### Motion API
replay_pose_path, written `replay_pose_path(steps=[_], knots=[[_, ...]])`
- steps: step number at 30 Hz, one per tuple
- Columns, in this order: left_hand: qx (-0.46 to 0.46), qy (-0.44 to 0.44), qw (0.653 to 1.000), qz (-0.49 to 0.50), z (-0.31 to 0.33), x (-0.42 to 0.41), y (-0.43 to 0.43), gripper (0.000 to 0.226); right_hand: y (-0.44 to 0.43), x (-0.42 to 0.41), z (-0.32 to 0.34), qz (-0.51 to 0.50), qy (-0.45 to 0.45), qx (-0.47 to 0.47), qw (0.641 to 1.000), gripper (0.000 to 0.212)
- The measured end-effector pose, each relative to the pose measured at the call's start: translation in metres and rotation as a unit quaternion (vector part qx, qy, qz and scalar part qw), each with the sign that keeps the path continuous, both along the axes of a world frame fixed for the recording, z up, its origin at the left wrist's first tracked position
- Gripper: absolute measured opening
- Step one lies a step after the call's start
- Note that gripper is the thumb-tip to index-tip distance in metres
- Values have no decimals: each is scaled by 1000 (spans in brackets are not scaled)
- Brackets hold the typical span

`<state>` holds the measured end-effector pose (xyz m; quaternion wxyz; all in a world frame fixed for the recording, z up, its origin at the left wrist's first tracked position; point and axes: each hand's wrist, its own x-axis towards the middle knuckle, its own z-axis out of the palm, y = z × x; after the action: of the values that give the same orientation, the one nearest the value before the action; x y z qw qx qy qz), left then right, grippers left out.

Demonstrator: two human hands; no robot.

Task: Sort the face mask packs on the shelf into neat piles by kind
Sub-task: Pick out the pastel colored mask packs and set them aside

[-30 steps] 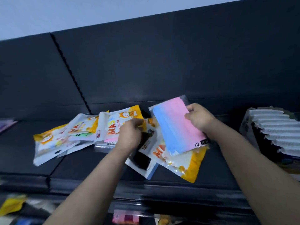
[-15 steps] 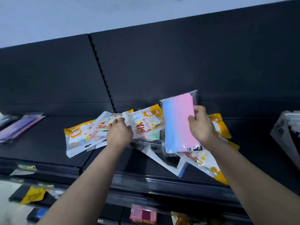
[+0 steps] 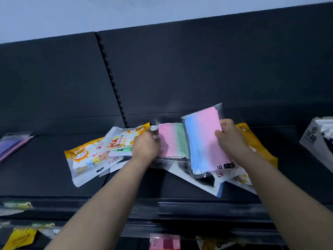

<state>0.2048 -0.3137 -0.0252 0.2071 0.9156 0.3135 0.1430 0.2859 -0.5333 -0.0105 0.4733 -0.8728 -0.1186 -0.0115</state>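
On the dark shelf (image 3: 45, 174) lies a loose spread of face mask packs. My right hand (image 3: 229, 139) grips a clear pack of blue-to-pink masks (image 3: 203, 141), tilted up above the pile. My left hand (image 3: 145, 147) holds the left edge of a clear pink-and-green pack (image 3: 173, 141), lifted beside the blue-pink one. Yellow-and-white cartoon packs (image 3: 90, 159) overlap to the left. More yellow-and-white packs (image 3: 252, 141) lie under my right hand, and a white-and-blue pack (image 3: 198, 184) pokes out below.
A purple pack (image 3: 12, 145) lies at the shelf's far left. A white box of goods (image 3: 319, 141) stands at the far right. The black back panel rises behind. A lower shelf holds more packs, among them a pink one (image 3: 164, 241) and a yellow one (image 3: 19, 238).
My left hand left the yellow cartoon packs and pulled up the pink-and-green pack from the pile. My right hand kept its hold on the blue-pink pack. The view shifted slightly.
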Motion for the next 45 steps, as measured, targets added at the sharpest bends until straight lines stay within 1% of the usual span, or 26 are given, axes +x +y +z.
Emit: replay_pose_path(steps=[1,3,5,6,7,8,10,11,13,15,16,17,18,20,22,25,27,29,31,32,35,36,41,45], knots=[[-24,27,999,1,1,4,4,41,1,-1,-1,4,0,-42,999,28],[-76,60,995,-10,2,10,4,61,3,-4,-6,5,-7,-124,992,29],[-90,76,993,-18,-1,17,5,89,5,-8,-9,-7,-18,-172,985,35],[-88,83,992,-22,-3,20,5,97,5,-10,-10,-13,-23,-183,983,39],[-89,88,992,-26,-5,22,5,97,4,-12,-12,-19,-27,-186,982,41],[-98,90,991,-32,-6,24,6,92,4,-13,-13,-24,-31,-179,983,42],[-135,71,987,-46,-9,27,9,73,5,-16,-15,-33,-23,-131,991,43],[-150,48,986,-52,-9,27,10,64,7,-18,-14,-36,-10,-91,995,43],[-150,-16,987,-46,0,24,12,46,12,-23,-11,-30,36,27,999,44],[-133,-100,986,-30,13,17,19,40,22,-26,-6,-8,91,138,986,47],[-131,-134,982,-24,19,11,23,37,27,-28,-3,13,107,167,980,49],[-137,-161,977,-17,24,6,28,34,34,-28,-1,40,112,174,978,50],[-160,-180,970,-11,28,-1,33,31,41,-29,2,68,112,177,975,50],[-235,-209,949,14,35,-20,47,26,61,-31,4,112,116,207,965,44],[-281,-224,932,46,40,-45,63,27,86,-36,5,151,124,243,950,39],[-267,-244,927,100,43,-95,95,28,139,-48,-1,212,148,256,932,41],[-225,-258,929,142,41,-131,119,32,172,-65,-3,251,150,251,923,44],[-188,-244,933,185,36,-169,146,40,205,-88,-5,298,155,243,910,45],[-186,-232,930,218,32,-202,172,46,235,-109,-6,324,148,218,909,45],[-198,-245,919,235,32,-220,183,47,251,-121,-6,331,144,209,909,45],[-243,-294,882,277,32,-267,222,42,302,-154,-11,329,138,198,913,44],[-257,-300,873,286,32,-280,232,46,316,-163,-12,327,137,199,914,44],[-258,-281,873,304,22,-361,304,58,391,-220,-23,310,160,220,911,39],[-272,-275,872,300,14,-398,350,56,441,-253,-23,302,166,224,912,42]])
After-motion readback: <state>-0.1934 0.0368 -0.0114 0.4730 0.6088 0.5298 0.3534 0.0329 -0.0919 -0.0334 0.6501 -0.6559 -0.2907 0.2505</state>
